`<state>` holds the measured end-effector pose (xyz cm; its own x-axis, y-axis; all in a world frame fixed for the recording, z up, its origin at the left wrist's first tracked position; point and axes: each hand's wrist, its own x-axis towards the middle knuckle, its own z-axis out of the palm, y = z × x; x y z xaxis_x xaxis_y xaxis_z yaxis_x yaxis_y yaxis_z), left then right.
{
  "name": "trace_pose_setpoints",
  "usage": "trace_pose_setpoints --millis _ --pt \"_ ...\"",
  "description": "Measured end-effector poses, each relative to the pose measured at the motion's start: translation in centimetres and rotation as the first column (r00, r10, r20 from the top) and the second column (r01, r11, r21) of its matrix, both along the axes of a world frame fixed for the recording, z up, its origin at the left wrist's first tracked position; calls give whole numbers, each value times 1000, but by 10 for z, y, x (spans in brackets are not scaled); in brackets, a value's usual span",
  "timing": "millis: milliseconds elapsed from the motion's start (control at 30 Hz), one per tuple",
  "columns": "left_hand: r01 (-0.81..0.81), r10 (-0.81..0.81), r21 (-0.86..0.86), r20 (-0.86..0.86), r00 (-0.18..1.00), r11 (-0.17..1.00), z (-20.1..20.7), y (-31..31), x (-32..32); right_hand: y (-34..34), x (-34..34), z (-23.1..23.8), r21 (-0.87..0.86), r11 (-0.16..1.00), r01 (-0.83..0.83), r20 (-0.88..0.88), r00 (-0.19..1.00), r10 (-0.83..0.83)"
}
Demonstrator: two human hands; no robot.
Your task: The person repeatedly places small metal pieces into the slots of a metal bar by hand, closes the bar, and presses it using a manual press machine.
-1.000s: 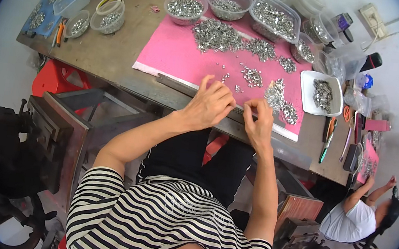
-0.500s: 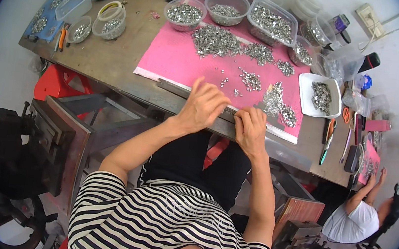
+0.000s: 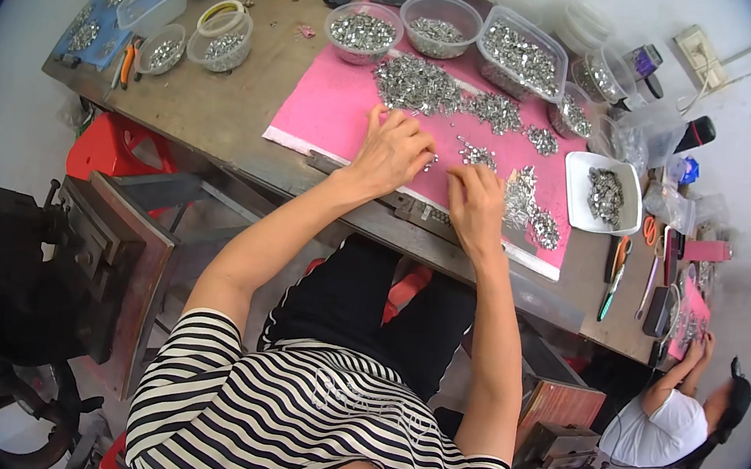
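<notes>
My left hand (image 3: pixel 393 150) is over the pink mat (image 3: pixel 320 115), its thumb and fingers bent together at a few small shiny metal pieces (image 3: pixel 431 162). Close by, my right hand (image 3: pixel 475 200) points its closed fingertips down at the mat, just below a small pile of metal pieces (image 3: pixel 477 155). Whatever either hand pinches is too small or hidden to make out. Below both hands, a narrow metal bar (image 3: pixel 421 210) with a row of small parts lies along the table's front edge. To the right of my right hand is a pile of longer silvery pieces (image 3: pixel 520 196).
Larger heaps of metal pieces (image 3: pixel 417 85) lie farther back, with plastic tubs (image 3: pixel 438 27) behind. A white tray (image 3: pixel 578 189) and a green-handled tool (image 3: pixel 610 291) are at right. Orange-handled pliers (image 3: pixel 126 65) lie at left. Another person (image 3: pixel 666 425) sits at far right.
Both hands have left the metal bar at the table edge. The left moved away from me onto the mat's small pieces; the right moved a little forward, toward the small pile.
</notes>
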<state>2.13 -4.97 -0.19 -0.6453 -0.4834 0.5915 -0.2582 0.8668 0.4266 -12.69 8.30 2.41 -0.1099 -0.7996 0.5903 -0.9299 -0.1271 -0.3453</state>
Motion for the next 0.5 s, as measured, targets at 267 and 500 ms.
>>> trace_pose_setpoints --millis 267,500 --pt "-46 46 -23 -13 999 999 -3 -9 3 -35 -7 -12 94 995 -31 -25 999 34" --pt "-11 12 -33 10 1000 999 2 -13 7 -33 -9 -4 126 987 -102 -177 976 124"
